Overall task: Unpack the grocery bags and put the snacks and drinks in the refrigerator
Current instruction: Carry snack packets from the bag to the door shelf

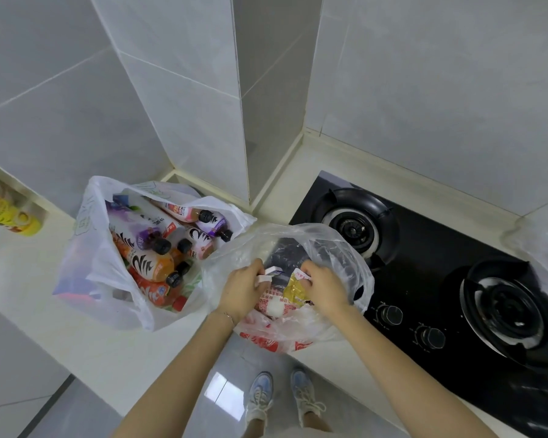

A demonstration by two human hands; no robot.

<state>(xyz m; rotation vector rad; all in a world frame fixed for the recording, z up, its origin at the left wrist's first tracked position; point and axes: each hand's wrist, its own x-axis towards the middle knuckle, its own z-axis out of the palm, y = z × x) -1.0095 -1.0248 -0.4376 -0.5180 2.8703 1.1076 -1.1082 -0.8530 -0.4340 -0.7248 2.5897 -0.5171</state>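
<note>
Two bags on the counter (29,279): drinks bag (108,279) near the back corner, snack bag (339,248) at the front edge, easy reach, so left hand (239,290) pinches a white packet (271,273), right hand (325,290) a yellow packet (293,290).

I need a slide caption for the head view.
Left hand and right hand grip small snack packets inside a clear plastic bag.

I am looking down into a home kitchen. A black glass gas hob (431,273) with two burners (351,229) and two knobs (389,315) is set into a pale countertop (92,349). Grey tiles cover the wall (171,90) behind it, and a plastic shopping bag (86,248) full of drink bottles (152,267) stands on the counter near the hob.
</note>
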